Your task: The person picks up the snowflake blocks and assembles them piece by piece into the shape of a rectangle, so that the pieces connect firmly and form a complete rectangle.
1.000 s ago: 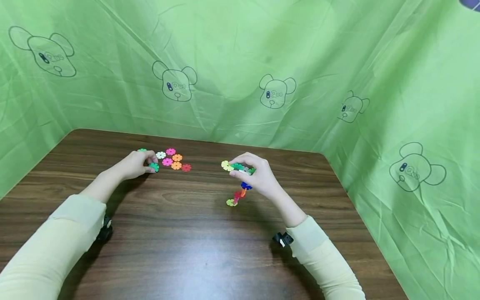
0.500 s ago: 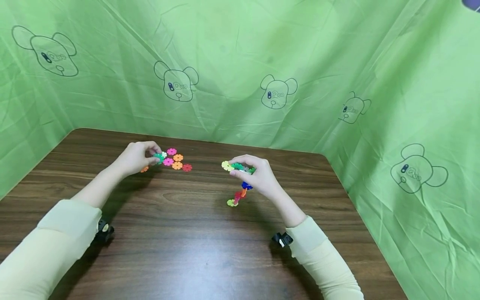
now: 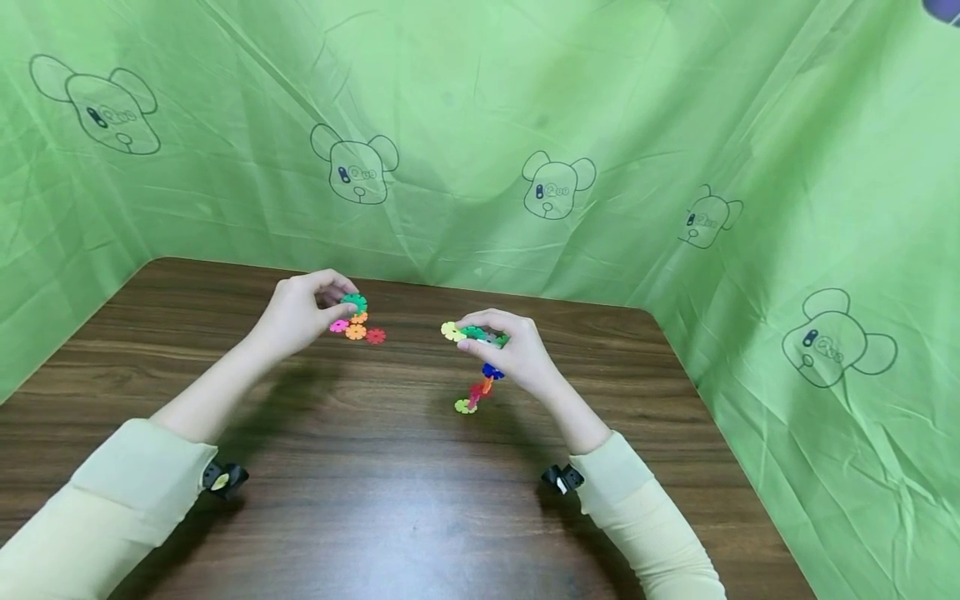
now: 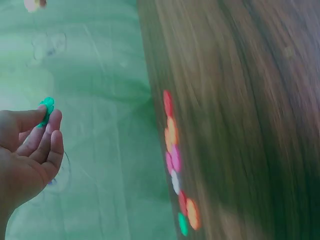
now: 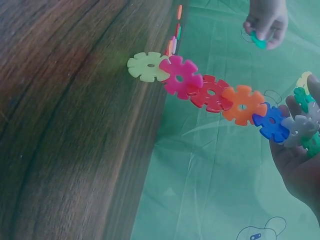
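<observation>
Nearest you, your 2 pale yellow-green fabric sleeves (image 3: 135, 483) enter from below, each with a small black device (image 3: 225, 479) at the cuff, over a brown wood-grain table (image 3: 420, 492). Next, your right hand (image 3: 513, 346) is clamped, thumb against fingers, on the upper part of a multicoloured chain of interlocked plastic flower-shaped discs (image 5: 204, 97). From its low end, the right wrist view shows yellow-green, pink, red, orange, blue and greyish discs, with green ones at the fingers; whether that end touches the table cannot be told. Slightly farther, your left hand (image 3: 300, 312) pinches 1 green plastic flower-shaped disc (image 3: 354, 302) above the table. Below it, loose plastic discs (image 4: 172, 130) in red, orange, pink, white and green lie clustered near the far edge. Farthest, a green cloth curtain (image 3: 465, 183) bears 5 outlined bear heads (image 3: 356, 171).
</observation>
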A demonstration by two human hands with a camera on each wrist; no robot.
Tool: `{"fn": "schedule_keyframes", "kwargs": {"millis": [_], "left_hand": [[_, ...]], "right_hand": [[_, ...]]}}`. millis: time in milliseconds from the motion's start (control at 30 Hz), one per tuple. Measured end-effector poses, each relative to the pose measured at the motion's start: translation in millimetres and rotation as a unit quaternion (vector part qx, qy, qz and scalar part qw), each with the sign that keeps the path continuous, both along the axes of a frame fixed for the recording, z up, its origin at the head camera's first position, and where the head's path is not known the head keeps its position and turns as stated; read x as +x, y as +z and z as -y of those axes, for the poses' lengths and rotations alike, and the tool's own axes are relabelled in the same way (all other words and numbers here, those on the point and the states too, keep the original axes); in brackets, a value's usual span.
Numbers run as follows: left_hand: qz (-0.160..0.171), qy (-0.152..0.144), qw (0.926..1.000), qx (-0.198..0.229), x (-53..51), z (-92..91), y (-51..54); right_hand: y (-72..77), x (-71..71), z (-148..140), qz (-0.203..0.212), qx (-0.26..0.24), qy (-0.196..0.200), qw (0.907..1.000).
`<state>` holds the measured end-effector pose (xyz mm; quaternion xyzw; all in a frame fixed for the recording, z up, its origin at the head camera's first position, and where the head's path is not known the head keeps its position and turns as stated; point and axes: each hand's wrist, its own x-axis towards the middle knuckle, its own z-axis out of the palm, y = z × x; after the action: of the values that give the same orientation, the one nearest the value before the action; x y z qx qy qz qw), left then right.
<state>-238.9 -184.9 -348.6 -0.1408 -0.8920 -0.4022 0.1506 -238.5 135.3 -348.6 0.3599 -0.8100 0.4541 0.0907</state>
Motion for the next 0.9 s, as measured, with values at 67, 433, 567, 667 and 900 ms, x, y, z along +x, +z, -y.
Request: {"fn": "schedule_keyframes", "kwargs": {"millis": [67, 433, 567, 667, 900], "left_hand": [[-0.006, -0.003, 0.9999, 0.009, 5.7, -6.9, 2.4], [-0.054, -0.030, 0.9930, 0.100, 28.3, -48.0, 7.1], [-0.066, -0.035, 0.9901, 0.118, 32.6, -60.4, 4.8], [-0.077, -0.041, 0.9878, 0.129, 34.8, -68.5, 3.8], [-0.084, -0.062, 0.9822, 0.157, 36.2, -82.5, -0.6]], "right_hand": [[-0.2, -0.2, 0.7, -0.002, 0.001, 0.002, 1.0000], [-0.5, -0.6, 2.4, -0.016, 0.002, 0.007, 0.9998], [-0.4, 0.1, 3.0, -0.012, -0.001, 0.011, 0.9999], [0.4, 1.0, 3.2, -0.011, -0.002, 0.014, 0.9998], [2.3, 3.1, 3.9, -0.015, -0.003, 0.014, 0.9998]]}}
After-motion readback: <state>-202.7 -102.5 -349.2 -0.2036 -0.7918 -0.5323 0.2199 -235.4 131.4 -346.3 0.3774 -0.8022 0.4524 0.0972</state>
